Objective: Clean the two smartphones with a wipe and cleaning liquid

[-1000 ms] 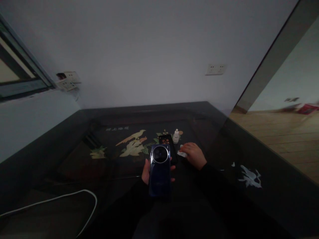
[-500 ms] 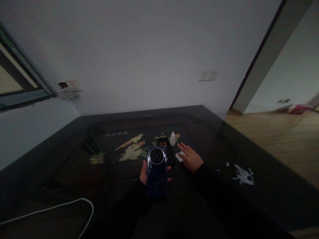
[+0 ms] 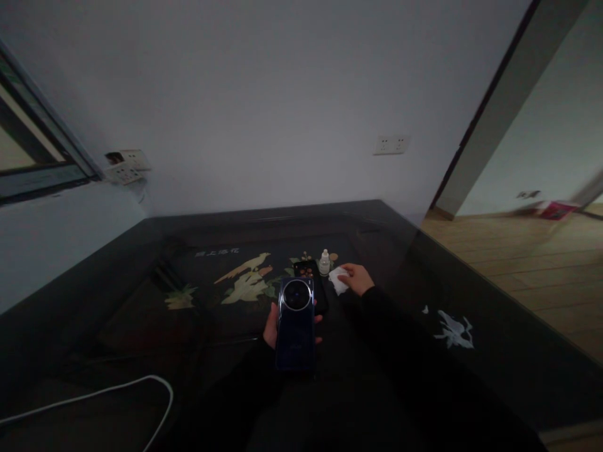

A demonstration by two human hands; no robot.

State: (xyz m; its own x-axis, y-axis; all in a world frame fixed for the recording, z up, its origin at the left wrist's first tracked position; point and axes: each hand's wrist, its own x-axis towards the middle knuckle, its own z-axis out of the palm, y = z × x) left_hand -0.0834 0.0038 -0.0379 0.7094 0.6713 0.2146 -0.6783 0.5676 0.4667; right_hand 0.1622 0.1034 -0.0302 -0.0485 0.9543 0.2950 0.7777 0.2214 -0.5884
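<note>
My left hand [image 3: 270,329] grips a dark blue phone [image 3: 295,326] from below, back side up, its round camera ring toward the far end. Beyond it a black phone case [image 3: 319,290] lies flat on the dark glossy table [image 3: 141,301]. My right hand [image 3: 358,279] has its fingers closed on a small white wipe [image 3: 338,279], held just over the table to the right of the case. A small white dropper bottle [image 3: 325,262] stands upright a little beyond the wipe.
The table carries an inlaid bird picture [image 3: 245,279] on the left and a white bird motif [image 3: 452,329] on the right. A white cable [image 3: 117,395] loops at the near left. Wall sockets [image 3: 390,144] sit behind; wooden floor [image 3: 518,263] lies to the right.
My right hand went from lying flat on the wipe to pinching it and lifting it slightly toward the bottle. The phone in my left hand stayed nearly still.
</note>
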